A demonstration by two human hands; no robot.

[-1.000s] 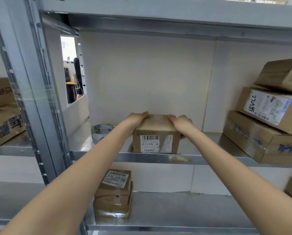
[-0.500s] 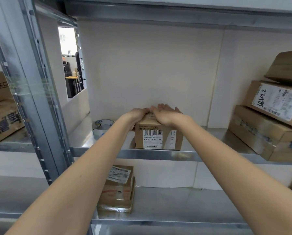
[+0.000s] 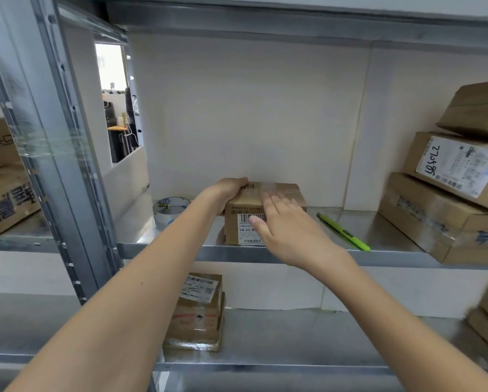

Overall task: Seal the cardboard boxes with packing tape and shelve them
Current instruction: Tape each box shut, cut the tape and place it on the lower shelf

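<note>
We see small box (image 3: 261,213) taped, shelved | left hand (image 3: 229,191) grips its far-left corner | right hand (image 3: 286,222) flat, released | further boxes: cannot tell.

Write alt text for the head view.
A person's left hand grips a small cardboard box on a metal shelf while the open right hand hovers at its front. A tape roll sits left, a green pen right.

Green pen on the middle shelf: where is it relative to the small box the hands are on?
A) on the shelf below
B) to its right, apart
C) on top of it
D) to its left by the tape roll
B: the green pen lies flat on the shelf right of the small box, with bare metal between them.
</note>
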